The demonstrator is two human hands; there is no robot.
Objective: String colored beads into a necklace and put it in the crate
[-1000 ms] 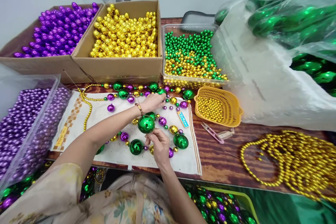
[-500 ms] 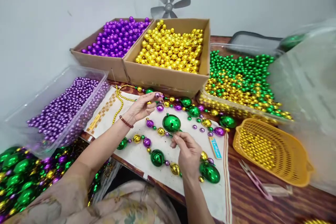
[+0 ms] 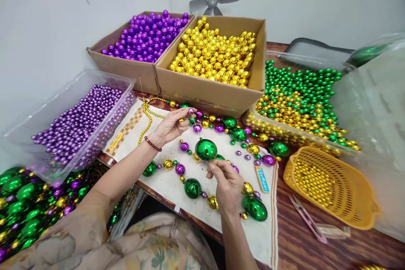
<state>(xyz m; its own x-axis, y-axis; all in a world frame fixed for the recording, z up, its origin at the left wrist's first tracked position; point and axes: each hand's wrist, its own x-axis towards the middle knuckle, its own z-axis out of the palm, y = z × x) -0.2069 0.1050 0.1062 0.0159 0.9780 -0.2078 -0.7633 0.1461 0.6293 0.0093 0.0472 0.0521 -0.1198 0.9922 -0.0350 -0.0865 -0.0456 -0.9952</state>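
Note:
My left hand [image 3: 172, 126] pinches a small purple bead [image 3: 190, 111] at its fingertips, above the white cloth [image 3: 164, 181]. From that bead a thin thread [image 3: 195, 125] slants down to a large shiny green ball [image 3: 206, 149]. Just below this ball, my right hand [image 3: 225, 179] is closed in a pinch; what lies between its fingertips is too small to make out. Around both hands, strung green, gold and purple beads [image 3: 193, 188] curve over the cloth. A few loose small purple beads [image 3: 247, 157] lie to the right.
Cardboard boxes hold purple balls [image 3: 148, 36] and gold balls [image 3: 215, 57] at the back. Clear tubs hold small purple beads [image 3: 82, 124] and green-gold beads [image 3: 297, 93]. At right are an orange basket [image 3: 354, 202] and pink-handled snips [image 3: 308, 219]. Finished-looking strands [image 3: 25, 206] pile at lower left.
The view has shifted slightly. The thread between my left hand and the green ball now shows as a straight slanting line, with a small green bead on it just above the ball.

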